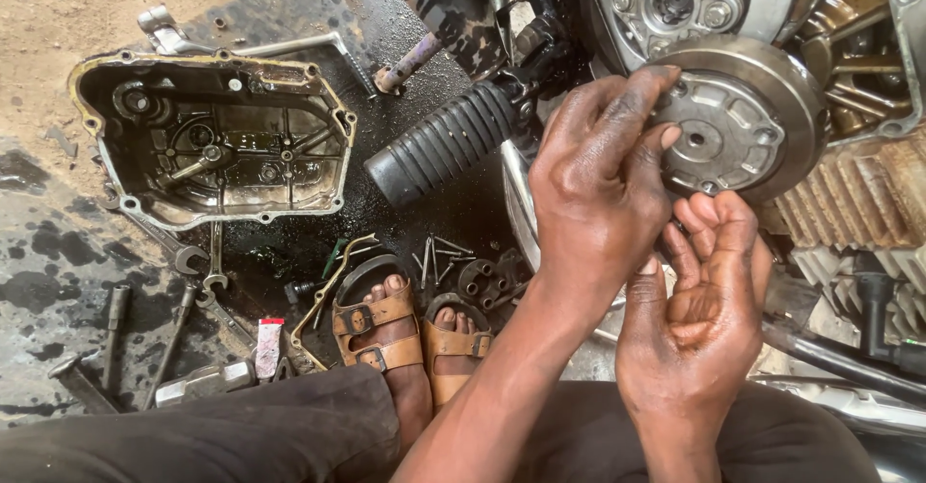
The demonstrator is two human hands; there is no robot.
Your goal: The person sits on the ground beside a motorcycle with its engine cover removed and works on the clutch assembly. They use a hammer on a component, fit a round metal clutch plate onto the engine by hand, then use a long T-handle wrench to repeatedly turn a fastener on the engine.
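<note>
A round grey metal clutch disc [743,121] sits at the open side of a motorcycle engine [849,78]. My left hand [598,184] grips the disc's left rim, thumb and fingers pressed on its face. Just below the disc my right hand [704,300] is held palm up, with its fingers curled and touching the disc's lower edge. Nothing lies in its palm.
A removed engine cover [212,136] lies inside up on the oily ground at left. A black rubber footpeg [444,141] juts out beside my left hand. Spanners [207,271], bolts [439,256] and a small tube [267,346] lie near my sandalled feet [405,338].
</note>
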